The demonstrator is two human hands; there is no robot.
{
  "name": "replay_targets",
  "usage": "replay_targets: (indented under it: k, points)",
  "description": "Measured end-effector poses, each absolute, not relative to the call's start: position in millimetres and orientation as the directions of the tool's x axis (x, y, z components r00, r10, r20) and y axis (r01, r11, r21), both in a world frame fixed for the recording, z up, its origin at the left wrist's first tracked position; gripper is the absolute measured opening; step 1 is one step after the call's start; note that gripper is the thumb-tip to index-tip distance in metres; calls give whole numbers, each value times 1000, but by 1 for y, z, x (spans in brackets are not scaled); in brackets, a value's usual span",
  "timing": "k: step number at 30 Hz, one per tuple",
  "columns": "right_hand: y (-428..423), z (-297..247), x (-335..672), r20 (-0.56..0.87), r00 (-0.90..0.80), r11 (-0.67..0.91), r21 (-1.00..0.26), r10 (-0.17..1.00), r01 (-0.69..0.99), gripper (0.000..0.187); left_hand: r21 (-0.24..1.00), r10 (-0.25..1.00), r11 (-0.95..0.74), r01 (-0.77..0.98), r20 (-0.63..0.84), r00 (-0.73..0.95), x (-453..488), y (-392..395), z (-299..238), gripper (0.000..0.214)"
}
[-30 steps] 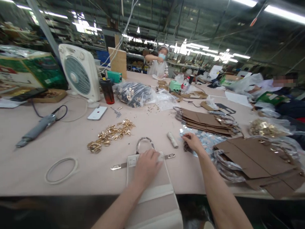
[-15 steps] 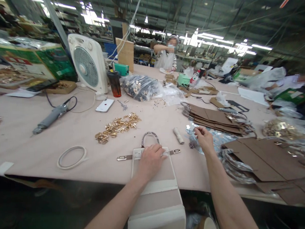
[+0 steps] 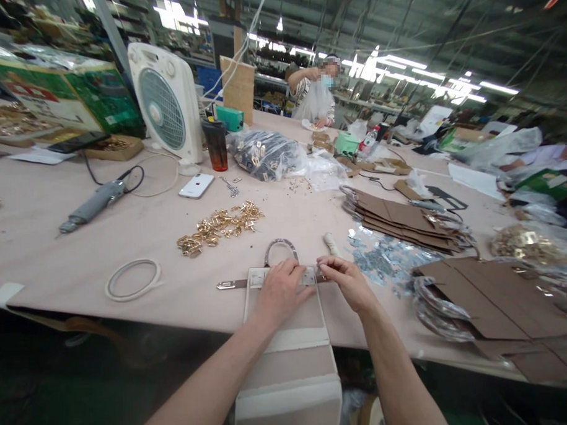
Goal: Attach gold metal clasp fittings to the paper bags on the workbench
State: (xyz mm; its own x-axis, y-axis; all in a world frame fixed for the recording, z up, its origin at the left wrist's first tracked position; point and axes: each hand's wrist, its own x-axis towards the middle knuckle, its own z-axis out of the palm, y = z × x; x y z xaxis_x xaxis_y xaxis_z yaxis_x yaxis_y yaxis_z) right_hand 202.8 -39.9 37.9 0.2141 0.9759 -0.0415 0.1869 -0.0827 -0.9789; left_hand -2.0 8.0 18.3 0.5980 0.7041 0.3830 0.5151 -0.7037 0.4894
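A cream and beige handbag [image 3: 288, 355] lies over the near table edge with its curved handle [image 3: 280, 247] pointing away from me. My left hand [image 3: 279, 290] rests flat on the bag's top, fingers spread. My right hand [image 3: 344, 278] pinches at the bag's right side strap with its metal tab, fingers closed on a small part I cannot make out. The left strap tab [image 3: 230, 284] sticks out on the other side. A small white roll [image 3: 330, 242] lies just beyond my right hand.
A pile of gold metal fittings [image 3: 219, 226], a white ring [image 3: 132, 280], an electric hand tool [image 3: 90, 207], a phone [image 3: 196, 185] and a fan [image 3: 165, 102] lie left. Silvery pieces [image 3: 382, 258] and brown card stacks [image 3: 404, 217] lie right. A masked person [image 3: 314, 97] works at the far end.
My right hand has moved left from the silvery pieces to the bag's right strap. My left hand stays on the bag. The view has shifted a little.
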Motion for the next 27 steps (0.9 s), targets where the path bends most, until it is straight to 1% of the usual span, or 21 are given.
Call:
replay_targets:
  k: [2,7,17,21,24,27]
  points:
    - [-42,32,197,-35,197,-82,-968,980,238,37,503,710,-697,511,383,591,-2,9,17,40]
    - [-40,24,189,-28,173,-86,-937,984,340,28,524,714,-690,499,377,590,-1,10,15,38]
    - [-35,14,181,42,246,-71,-899,968,433,22,533,716,-692,488,416,561,0,10,11,37]
    - [-37,6,177,133,253,-15,-860,958,509,17,522,715,-693,497,408,568,-1,9,14,32]
    - [-42,2,168,234,287,45,-841,929,540,21,512,708,-700,498,405,579,-2,9,16,27]
    - [-47,2,160,285,288,82,-826,914,557,19,507,698,-710,489,413,585,-2,9,15,31]
